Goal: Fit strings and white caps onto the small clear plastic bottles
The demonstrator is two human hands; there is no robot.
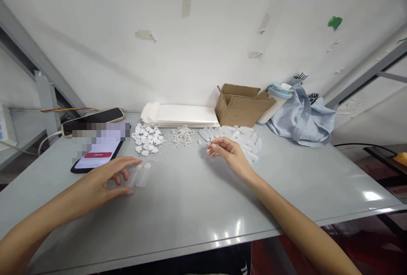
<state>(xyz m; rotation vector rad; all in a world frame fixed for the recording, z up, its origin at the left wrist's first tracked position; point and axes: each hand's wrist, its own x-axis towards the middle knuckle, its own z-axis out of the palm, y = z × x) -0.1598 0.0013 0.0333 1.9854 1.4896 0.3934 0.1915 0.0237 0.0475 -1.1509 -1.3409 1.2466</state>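
My left hand (112, 175) is open, its thumb and fingers spread beside several clear plastic tubes (143, 176) with white tops and thin white strings. Whether its fingertips touch the nearest tube I cannot tell. My right hand (232, 156) is closed, fingers curled together in front of a pile of translucent tubes (252, 144). Something small and white shows at its fingertips, too small to name. Between the hands, further back, lie a heap of white plastic caps (148, 137) and a tangle of white string loops (181, 136).
Flat white cartons (181, 114) and an open cardboard box (240, 107) stand along the wall. Right of them are a lidded cup (275, 101) and a light blue cloth bag (302, 116). Two phones, one lit (101, 150) and one dark (95, 120), lie at the left.
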